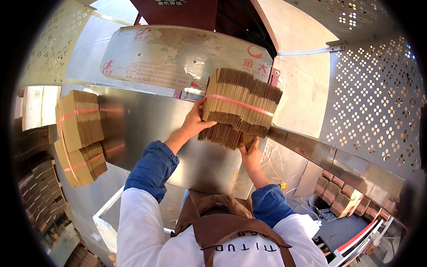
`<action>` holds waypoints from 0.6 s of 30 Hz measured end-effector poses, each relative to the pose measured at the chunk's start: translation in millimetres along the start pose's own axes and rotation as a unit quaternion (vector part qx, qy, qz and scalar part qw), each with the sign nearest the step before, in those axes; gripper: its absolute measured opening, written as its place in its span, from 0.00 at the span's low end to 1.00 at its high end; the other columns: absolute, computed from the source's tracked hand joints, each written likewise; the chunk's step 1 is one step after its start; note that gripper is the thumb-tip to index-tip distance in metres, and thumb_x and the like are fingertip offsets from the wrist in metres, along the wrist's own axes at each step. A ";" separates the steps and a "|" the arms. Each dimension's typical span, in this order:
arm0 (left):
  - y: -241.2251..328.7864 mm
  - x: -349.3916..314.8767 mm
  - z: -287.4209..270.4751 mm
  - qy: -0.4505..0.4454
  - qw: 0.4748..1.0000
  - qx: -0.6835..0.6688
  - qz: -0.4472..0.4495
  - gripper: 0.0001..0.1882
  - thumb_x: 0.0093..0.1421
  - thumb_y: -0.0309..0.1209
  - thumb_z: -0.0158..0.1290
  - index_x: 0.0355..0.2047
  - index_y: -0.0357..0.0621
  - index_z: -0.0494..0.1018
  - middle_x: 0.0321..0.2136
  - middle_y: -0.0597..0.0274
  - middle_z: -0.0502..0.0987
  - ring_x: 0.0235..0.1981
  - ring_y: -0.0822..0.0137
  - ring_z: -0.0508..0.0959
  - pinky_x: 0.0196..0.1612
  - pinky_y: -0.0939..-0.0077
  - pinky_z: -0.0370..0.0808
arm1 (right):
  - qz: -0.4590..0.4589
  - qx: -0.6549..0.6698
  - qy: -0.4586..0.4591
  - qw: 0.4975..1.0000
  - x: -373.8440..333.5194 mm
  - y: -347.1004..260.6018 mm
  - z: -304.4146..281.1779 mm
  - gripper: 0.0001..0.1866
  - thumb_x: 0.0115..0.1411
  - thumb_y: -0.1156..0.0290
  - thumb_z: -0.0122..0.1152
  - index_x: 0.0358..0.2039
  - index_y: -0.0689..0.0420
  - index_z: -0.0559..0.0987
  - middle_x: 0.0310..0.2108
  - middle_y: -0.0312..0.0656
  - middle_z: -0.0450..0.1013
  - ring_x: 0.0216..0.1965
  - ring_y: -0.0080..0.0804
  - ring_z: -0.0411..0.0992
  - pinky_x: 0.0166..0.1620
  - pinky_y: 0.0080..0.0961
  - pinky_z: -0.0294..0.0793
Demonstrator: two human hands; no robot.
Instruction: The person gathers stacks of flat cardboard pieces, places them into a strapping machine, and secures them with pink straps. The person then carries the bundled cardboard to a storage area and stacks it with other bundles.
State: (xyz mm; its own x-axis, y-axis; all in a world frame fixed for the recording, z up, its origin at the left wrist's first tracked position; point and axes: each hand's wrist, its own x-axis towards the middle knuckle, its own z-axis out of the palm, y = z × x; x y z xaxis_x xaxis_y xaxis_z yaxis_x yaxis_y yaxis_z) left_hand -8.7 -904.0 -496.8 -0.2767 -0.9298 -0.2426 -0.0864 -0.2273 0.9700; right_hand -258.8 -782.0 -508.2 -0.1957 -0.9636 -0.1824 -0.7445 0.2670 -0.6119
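Observation:
A thick bundle of flat-folded brown cardboard (240, 95), bound by a pink strap, is between my hands at the far side of the metal table (147, 120). My left hand (194, 121) grips its left side, the thumb lying across the near face. At the bundle's lower right corner, my right hand (251, 155) is closed on the cardboard; part of its fingers is hidden. The bundle's near lower part sits stepped back from the upper part.
Another strapped cardboard bundle (80, 133) stands at the table's left end. More bundles (42, 191) are stacked at far left, and several (338, 196) sit at lower right. A worn metal plate (178, 53) with red print lies beyond the table; a perforated panel (373, 98) rises at right.

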 end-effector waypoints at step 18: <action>-34.4 -167.5 16.5 0.031 0.995 -0.075 -0.057 0.64 0.45 0.25 0.67 0.66 0.46 0.27 0.63 0.47 0.52 0.60 0.55 0.63 0.58 0.59 0.68 | 0.048 0.054 -0.169 0.983 -104.2 -3.5 -40.6 0.49 0.47 0.61 0.71 0.61 0.62 0.49 0.43 0.59 0.72 0.45 0.57 0.72 0.46 0.43 0.73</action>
State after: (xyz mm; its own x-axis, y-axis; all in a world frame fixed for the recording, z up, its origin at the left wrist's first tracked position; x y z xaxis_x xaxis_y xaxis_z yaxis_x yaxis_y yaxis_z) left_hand 24.8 -735.6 -489.8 -0.2137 -0.9107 -0.3534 0.0314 -0.3680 0.9293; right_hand -261.7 -683.2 -455.8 -0.0255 -0.8787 -0.4768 -0.6580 0.3738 -0.6537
